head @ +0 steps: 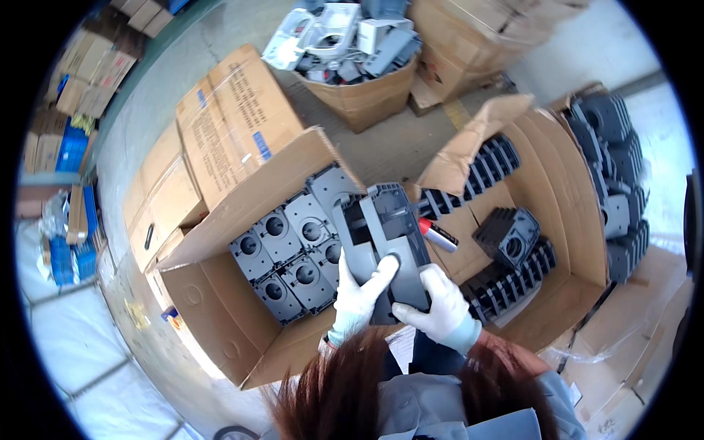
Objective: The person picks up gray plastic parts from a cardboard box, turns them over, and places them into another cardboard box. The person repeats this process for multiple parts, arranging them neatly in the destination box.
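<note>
Before me are two grey molded plastic housings [404, 264], held side by side and tilted. My left hand [360, 294], in a white glove, grips them from the lower left, its thumb over the face of one. My right hand [440, 308], also gloved, holds the lower right side with its thumb across the near end. Its other fingers are partly hidden. Below and left, an open cardboard carton [220, 300] contains rows of grey plastic housings [305, 272] with round openings. The held pieces overlap its right edge in view.
A second open carton [583, 253] on the right contains stacked dark housings [509, 239] and a red-and-silver cylindrical object [440, 235]. More housings [610, 143] are piled beyond it. A box of mixed plastic parts [357, 99] stands ahead. A black pen-like object [149, 236] lies on closed cartons [236, 104].
</note>
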Demonstrator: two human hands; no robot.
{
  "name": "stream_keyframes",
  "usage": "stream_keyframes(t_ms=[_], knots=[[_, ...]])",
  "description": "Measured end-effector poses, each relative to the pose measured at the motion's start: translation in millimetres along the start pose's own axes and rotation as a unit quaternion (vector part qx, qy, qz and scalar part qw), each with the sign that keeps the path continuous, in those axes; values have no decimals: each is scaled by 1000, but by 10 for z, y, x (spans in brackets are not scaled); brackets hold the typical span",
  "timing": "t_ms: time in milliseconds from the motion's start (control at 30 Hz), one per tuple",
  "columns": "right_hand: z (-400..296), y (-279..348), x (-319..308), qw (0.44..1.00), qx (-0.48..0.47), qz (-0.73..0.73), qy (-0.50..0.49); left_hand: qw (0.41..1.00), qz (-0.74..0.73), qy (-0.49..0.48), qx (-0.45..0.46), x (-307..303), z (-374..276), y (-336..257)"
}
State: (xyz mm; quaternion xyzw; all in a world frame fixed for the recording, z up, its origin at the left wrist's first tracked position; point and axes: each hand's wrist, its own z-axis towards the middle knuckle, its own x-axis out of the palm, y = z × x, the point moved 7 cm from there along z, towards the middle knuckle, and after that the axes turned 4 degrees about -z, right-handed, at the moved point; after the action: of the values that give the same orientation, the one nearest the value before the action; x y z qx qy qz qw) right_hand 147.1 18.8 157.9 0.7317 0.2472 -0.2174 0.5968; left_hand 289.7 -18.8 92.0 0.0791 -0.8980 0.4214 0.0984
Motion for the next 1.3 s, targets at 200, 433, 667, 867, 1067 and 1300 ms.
stream_keyframes(t_ms=[200,433,667,867,1067,1300], knots=[[9,263,506,940,-229,-108,230,943,-240,97,-210,-1260,-68,-193],[406,1068,438,827,-426,-123,346,917,-174,177,-313,-2401,-23,-389],[469,1616,728,742,-579,-224,254,909,-135,130,-373,-3519,117,427],[1243,906,1500,774,-6,-58,631,984,32,165,-63,-3458,497,102],[1707,1062,2596,825,12,38,564,953,-56,291,-55,-2712,515,333],[1765,643,2016,911,-14,401,94,908,-361,158,-139,-3076,342,1359]])
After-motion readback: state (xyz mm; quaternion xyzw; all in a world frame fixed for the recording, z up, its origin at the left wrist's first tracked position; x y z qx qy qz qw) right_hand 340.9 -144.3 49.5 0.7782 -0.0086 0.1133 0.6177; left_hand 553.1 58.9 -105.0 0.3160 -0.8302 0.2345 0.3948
